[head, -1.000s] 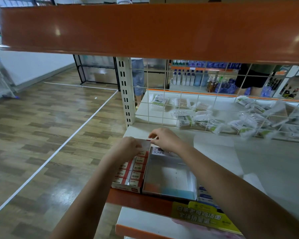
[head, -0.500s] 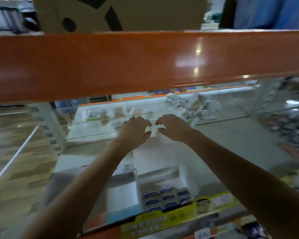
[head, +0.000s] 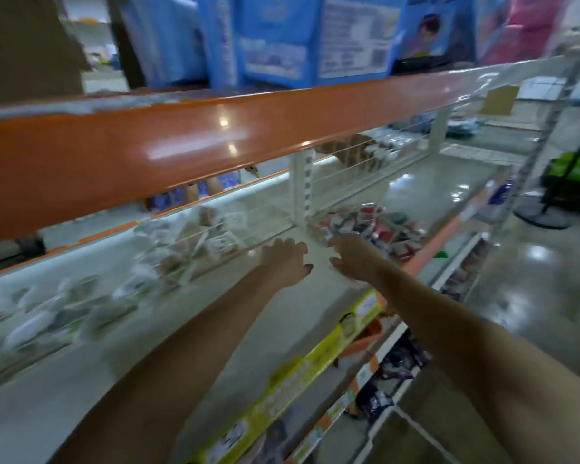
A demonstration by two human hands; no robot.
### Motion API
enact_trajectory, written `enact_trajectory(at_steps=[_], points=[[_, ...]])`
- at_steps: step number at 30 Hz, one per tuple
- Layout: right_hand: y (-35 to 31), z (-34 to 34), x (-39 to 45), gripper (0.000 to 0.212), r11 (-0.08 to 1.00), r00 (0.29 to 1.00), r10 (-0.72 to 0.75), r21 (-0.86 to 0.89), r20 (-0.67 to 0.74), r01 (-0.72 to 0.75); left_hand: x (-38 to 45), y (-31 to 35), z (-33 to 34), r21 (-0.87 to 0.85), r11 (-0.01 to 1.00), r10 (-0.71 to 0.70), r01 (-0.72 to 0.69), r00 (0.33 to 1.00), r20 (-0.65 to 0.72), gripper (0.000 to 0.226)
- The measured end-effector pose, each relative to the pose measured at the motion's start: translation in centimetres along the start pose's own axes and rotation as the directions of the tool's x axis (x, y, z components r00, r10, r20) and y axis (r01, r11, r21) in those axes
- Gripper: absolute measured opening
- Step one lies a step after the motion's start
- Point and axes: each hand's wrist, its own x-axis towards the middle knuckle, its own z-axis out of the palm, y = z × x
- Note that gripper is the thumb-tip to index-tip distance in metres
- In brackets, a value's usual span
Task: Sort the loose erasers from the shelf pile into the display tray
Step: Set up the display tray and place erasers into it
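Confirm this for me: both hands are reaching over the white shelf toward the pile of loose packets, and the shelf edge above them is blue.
Not quite. In the head view the left hand and right hand do reach over the white shelf toward the pile of loose packets, but the shelf edge above them is orange.

Loose erasers heaped on the shelf

The pile of erasers [head: 369,226] lies on the white shelf [head: 215,329] just right of the upright post, against the wire back: small wrapped blocks in red, white and dark colours, jumbled at all angles, blurred.
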Motion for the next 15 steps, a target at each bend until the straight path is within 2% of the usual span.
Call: enact_trajectory(at_steps=[6, 9, 12, 15], points=[[10.5, 0.4, 3.0, 0.042, 0.995, 0.996, 0.080, 0.057, 0.048, -0.083, 7.9, 6.3, 1.9, -0.029, 0.999, 0.014, -0.013, 1.000, 0.026, 0.049], [13.5, 0.8, 4.0, 0.051, 0.992, 0.996, 0.083, 0.098, 0.013, -0.084, 11.0, 7.3, 2.2, -0.120, 0.993, 0.006, -0.008, 1.000, -0.023, 0.044], [15.1, 1.4, 4.3, 0.072, 0.982, 0.992, 0.128, 0.139, 0.004, -0.127, 13.4, 7.5, 2.6, -0.138, 0.989, -0.048, 0.043, 0.998, -0.033, 0.045], [16.1, 2.4, 4.8, 0.073, 0.975, 0.987, 0.159, 0.149, 0.028, -0.162, 15.3, 7.6, 3.5, -0.107, 0.991, -0.088, 0.082, 0.994, -0.058, 0.039]])
